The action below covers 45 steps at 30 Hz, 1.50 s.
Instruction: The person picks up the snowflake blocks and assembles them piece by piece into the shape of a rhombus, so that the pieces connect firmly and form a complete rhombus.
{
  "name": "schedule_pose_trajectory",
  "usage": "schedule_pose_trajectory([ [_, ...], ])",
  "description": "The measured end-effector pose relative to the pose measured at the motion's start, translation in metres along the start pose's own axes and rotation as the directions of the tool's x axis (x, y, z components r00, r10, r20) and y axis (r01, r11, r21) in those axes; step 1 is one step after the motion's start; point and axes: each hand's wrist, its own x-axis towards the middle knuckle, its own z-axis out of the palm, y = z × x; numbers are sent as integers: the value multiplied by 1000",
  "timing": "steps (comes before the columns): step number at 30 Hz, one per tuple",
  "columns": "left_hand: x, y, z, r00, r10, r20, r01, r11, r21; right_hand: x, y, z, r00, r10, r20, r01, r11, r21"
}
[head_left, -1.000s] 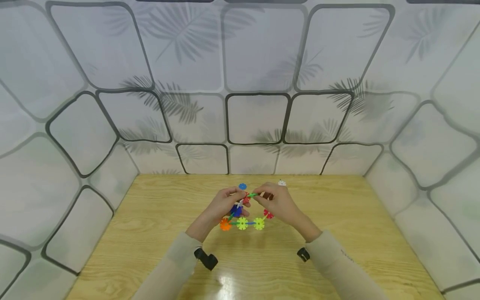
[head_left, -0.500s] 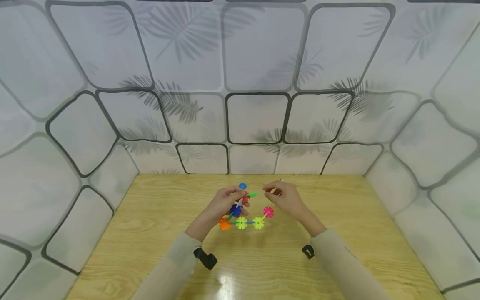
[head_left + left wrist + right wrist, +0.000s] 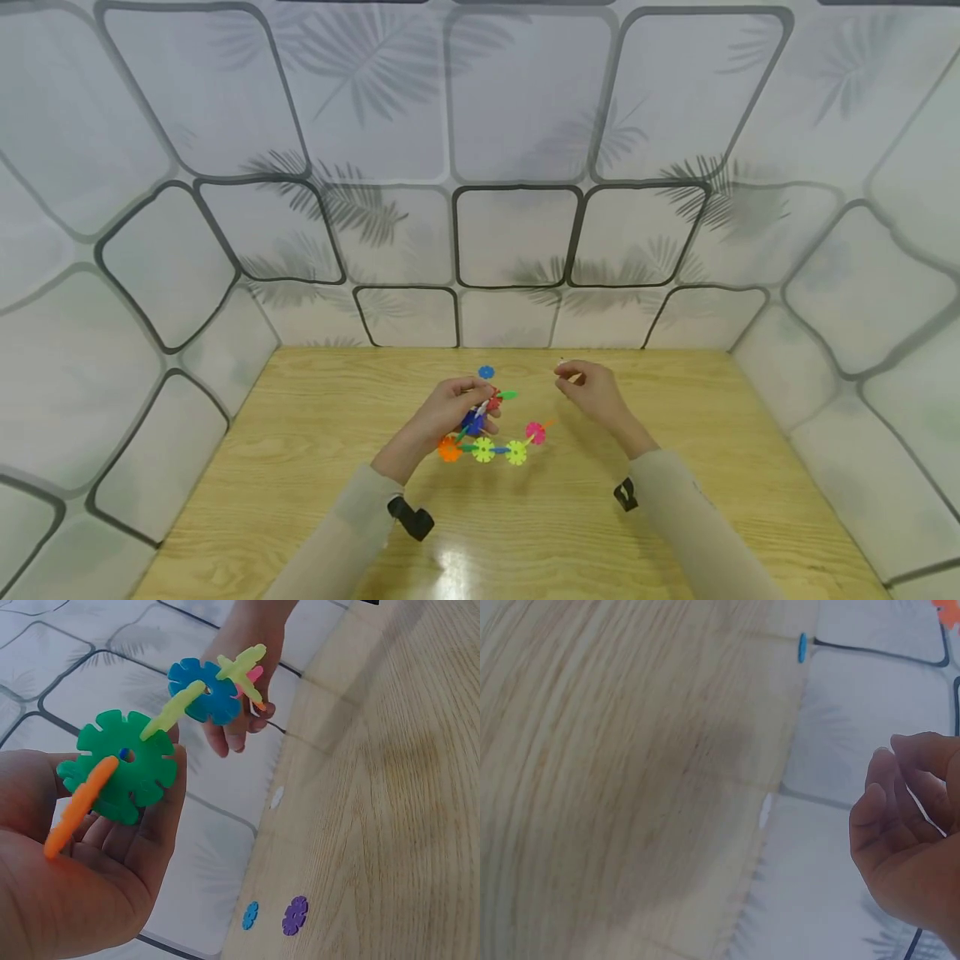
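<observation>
My left hand (image 3: 448,410) grips a chain of slotted plastic snowflake discs (image 3: 483,450), pinching it near a red disc (image 3: 494,401). A green disc (image 3: 509,395) juts from the chain's far end. Orange, yellow and pink discs hang in a curve over the table. In the left wrist view a green disc (image 3: 124,761) lies against the fingers, with an orange disc (image 3: 71,821) set edge-on into it. Off to the chain's right, my right hand (image 3: 596,396) holds nothing, its fingers loosely bent. A white disc (image 3: 766,811) lies on the table beyond that hand.
Toward the back of the wooden table (image 3: 300,500) lies a loose blue disc (image 3: 486,372). The left wrist view also has a purple disc (image 3: 295,915) on the wood. Patterned panels (image 3: 514,237) enclose the table at the back and sides.
My right hand has let go of the green disc at the chain's end and moved right, toward the white disc. The left hand keeps its hold, almost still.
</observation>
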Motion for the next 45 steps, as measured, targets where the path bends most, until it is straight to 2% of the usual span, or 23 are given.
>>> schedule_pose_trajectory([
  [13, -3, 1, 3, 1000, 13, 12, -13, 1000, 4, 12, 41, 4, 997, 80, -1, -80, 997, 12],
  [19, -2, 1, 3, 1000, 13, 5, -14, 1000, 9, 22, 57, 11, 989, 145, 7, -145, 989, 10],
  [24, -2, 1, 3, 1000, 11, 8, -11, 1000, 13, 31, 68, 14, 986, 167, 28, -167, 986, 1],
  [35, -2, 2, 2, 1000, 2, 19, -2, 1000, 23, 41, 78, 15, 969, 243, 50, -240, 969, -60],
  [41, -2, 3, 3, 1000, 2, 17, -3, 1000, 21, 45, 85, 20, 969, 247, 31, -245, 969, -40],
  [45, -3, 4, 3, 1000, 8, 20, -8, 1000, 21, 46, 86, 21, 972, 234, 25, -231, 969, -81],
])
